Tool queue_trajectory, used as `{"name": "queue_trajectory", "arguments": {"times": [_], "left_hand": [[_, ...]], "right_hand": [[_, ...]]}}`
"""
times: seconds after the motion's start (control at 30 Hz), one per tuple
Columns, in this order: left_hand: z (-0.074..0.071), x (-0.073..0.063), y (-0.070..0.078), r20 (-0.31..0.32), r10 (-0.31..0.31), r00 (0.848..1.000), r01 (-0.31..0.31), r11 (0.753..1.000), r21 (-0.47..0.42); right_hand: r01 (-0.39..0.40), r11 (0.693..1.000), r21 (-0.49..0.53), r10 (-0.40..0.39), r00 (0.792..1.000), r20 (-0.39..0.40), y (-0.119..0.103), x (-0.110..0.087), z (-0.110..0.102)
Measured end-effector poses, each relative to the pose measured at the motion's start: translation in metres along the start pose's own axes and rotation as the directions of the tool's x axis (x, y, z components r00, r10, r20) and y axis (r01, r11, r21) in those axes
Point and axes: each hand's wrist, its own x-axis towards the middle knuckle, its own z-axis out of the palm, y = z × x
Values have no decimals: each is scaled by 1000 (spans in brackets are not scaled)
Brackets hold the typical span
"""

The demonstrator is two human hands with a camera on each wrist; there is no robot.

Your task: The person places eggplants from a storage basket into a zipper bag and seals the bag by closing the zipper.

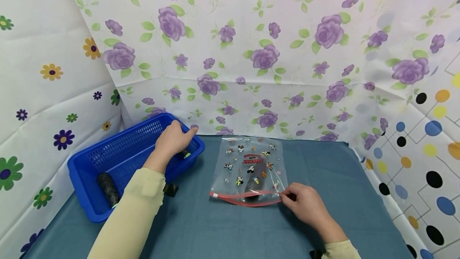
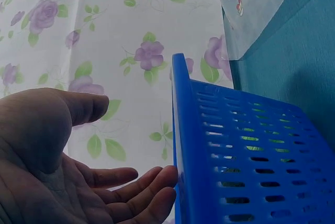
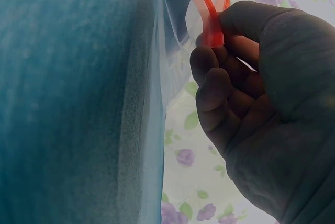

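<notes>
My left hand is over the right end of the blue basket, fingers loosely bent, thumb spread well away, nothing between them. In the left wrist view the fingertips come up beside the basket's rim; can't tell if they touch it. My right hand pinches the right end of the red zip strip between thumb and fingers, other fingers curled in.

That strip belongs to the clear zip bag, lying on the teal cloth to the right of the basket, mouth toward me. The strip's two edges are parted in the middle, and a white slider sits at the left end. Cartoon figures and upside-down red lettering on the bag. A dark item shows through the plastic near the mouth, too unclear to name.

Basket stands slanted at the left; a dark, longish object with a pale green end lies in its near left part. Another dark piece shows partly by my left hand. Purple-rose sheet hangs behind, dotted sheet at right.
</notes>
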Motion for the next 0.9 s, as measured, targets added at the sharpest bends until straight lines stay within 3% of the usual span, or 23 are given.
{"name": "queue_trajectory", "arguments": {"times": [0.33, 0.6, 0.9], "left_hand": [[-8, 12, -4, 55, -34, 998, 35, 999, -4], [-10, 26, -16, 107, -59, 992, 65, 996, -54], [-11, 33, -25, 125, -88, 988, 93, 995, -33]], "right_hand": [[-14, 1000, -3, 14, 1000, 8, 1, 0, -1], [-16, 1000, 1, 16, 1000, 15, 0, 0, -1], [-15, 1000, 12, 15, 1000, 21, -1, 0, -1]]}}
